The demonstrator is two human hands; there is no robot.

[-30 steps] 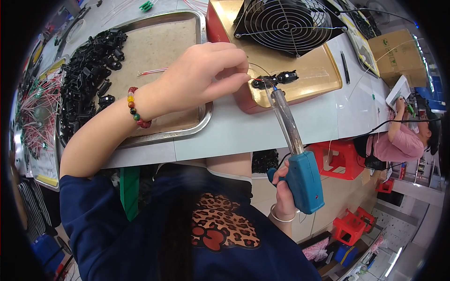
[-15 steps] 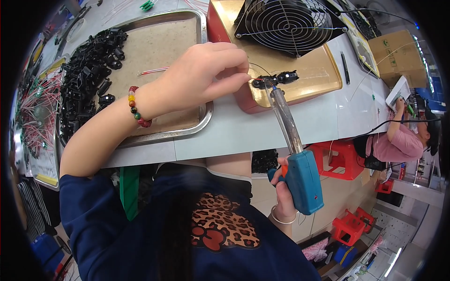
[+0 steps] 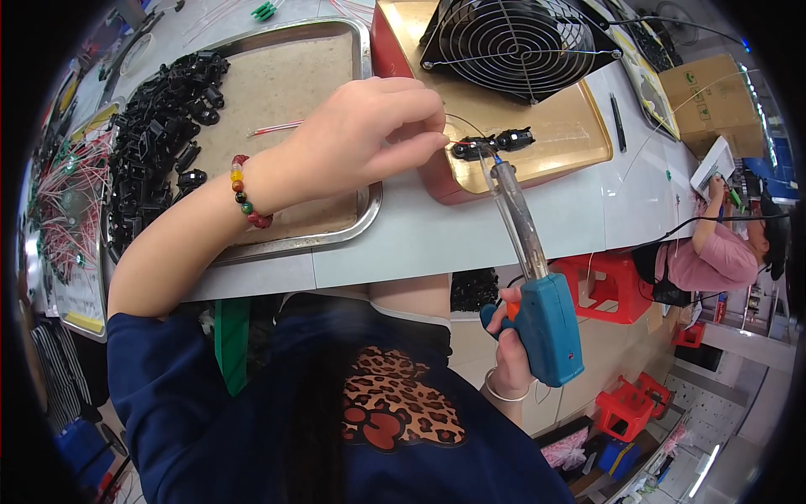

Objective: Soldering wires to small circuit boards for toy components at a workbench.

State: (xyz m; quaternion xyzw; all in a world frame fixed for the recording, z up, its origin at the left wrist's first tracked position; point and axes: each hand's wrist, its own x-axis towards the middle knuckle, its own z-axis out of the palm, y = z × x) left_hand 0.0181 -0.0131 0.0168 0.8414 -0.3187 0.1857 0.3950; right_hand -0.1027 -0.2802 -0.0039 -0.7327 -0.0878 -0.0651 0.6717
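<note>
at the left edge of the gold-topped box (image 3: 567, 134), our left grip (image 3: 378, 126) pinches what seems a red wire (image 3: 459, 142) reaching a black part (image 3: 472, 149) on the box; nearer us, our right grip (image 3: 510, 357) wraps the teal soldering gun (image 3: 552, 328).

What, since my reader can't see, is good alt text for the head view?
The right hand points a blue pistol-shaped tool at black parts on a gold-topped box; the left hand pinches a thin red wire.
</note>
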